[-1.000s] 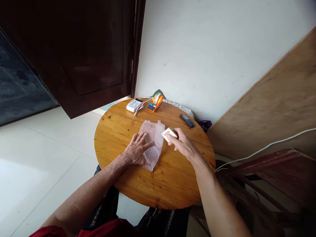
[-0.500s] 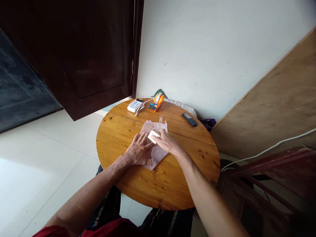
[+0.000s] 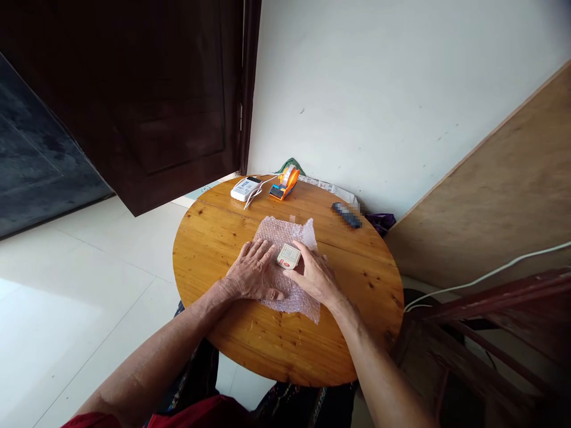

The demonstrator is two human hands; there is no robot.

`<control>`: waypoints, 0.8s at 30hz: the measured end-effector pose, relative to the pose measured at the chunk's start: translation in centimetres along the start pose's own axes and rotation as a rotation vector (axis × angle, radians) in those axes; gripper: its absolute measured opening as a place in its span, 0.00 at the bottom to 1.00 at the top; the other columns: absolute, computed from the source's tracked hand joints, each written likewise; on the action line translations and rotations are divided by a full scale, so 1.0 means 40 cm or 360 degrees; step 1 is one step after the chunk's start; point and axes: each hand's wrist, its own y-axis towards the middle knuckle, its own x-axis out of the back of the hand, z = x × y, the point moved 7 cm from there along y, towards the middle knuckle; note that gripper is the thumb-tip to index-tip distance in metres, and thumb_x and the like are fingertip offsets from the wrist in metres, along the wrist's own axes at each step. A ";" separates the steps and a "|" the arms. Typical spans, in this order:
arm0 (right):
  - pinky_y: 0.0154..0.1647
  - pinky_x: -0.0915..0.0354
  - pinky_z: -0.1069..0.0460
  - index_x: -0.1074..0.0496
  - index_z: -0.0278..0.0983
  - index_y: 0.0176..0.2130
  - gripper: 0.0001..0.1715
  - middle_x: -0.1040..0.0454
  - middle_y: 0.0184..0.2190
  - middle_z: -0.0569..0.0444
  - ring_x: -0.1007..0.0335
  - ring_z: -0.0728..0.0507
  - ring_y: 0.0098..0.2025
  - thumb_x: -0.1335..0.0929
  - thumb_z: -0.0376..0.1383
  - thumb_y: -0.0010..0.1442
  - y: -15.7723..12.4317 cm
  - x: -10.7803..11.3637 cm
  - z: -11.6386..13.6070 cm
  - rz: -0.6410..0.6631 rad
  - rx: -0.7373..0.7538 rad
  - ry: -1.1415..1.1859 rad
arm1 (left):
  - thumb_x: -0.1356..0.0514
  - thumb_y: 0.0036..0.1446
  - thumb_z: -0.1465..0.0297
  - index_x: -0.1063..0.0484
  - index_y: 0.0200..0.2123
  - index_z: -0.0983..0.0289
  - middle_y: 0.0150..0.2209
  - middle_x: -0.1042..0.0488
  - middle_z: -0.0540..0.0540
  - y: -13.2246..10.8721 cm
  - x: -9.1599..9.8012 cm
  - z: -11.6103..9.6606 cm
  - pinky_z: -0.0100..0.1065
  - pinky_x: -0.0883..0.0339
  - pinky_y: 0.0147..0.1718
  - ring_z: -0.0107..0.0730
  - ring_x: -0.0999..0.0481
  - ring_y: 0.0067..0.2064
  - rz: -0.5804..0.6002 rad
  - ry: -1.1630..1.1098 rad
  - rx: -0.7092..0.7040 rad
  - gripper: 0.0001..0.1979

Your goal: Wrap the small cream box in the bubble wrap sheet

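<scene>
A sheet of bubble wrap (image 3: 292, 297) is spread out on the round wooden table (image 3: 259, 351). On its middle is a small cream box (image 3: 289, 256) with fine print and a red mark, printed face up. My left hand (image 3: 252, 273) lies flat with fingers spread, pressing the wrap's left side beside the box. From the right, my right hand (image 3: 314, 274) holds the box between thumb and index finger at its opposite edges. Its other fingers are partly hidden behind the hand, over the wrap's right side.
Toward the back stand an orange tape dispenser (image 3: 285, 183) and a white device with a cable (image 3: 246, 188). A pixelated dark object (image 3: 347, 215) lies at the back right. A short tape piece (image 3: 292, 219) is at the wrap's far edge. The dark door (image 3: 178, 107) stands left, the wall behind.
The box has come down and right onto the wrap, turning from a plain side to its printed face. The wrap's right part is now spread flatter. My left hand stays nearly in place.
</scene>
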 end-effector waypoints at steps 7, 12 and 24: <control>0.52 0.34 0.44 0.28 0.39 0.49 0.21 0.22 0.47 0.48 0.27 0.39 0.50 0.31 0.41 0.55 -0.014 -0.011 -0.052 -0.0087 0.0004 0.0369 | 0.41 0.44 0.36 0.53 0.70 0.68 0.71 0.53 0.68 -0.003 -0.003 0.005 0.56 0.64 0.68 0.57 0.57 0.72 -0.0008 0.0006 -0.0017 0.60; 0.54 0.35 0.42 0.27 0.39 0.50 0.23 0.22 0.49 0.48 0.28 0.38 0.52 0.30 0.41 0.54 -0.015 -0.017 -0.054 -0.0131 0.0058 0.0328 | 0.42 0.44 0.35 0.54 0.70 0.68 0.71 0.53 0.68 -0.003 -0.007 0.009 0.55 0.64 0.68 0.57 0.56 0.72 0.0003 0.0000 -0.0017 0.60; 0.58 0.36 0.41 0.30 0.39 0.55 0.27 0.24 0.53 0.47 0.29 0.37 0.55 0.31 0.40 0.56 -0.020 -0.024 -0.049 -0.0161 0.0085 0.0338 | 0.43 0.43 0.33 0.52 0.70 0.68 0.71 0.54 0.68 -0.002 -0.007 0.009 0.55 0.66 0.69 0.55 0.57 0.72 0.0036 -0.0043 -0.0001 0.61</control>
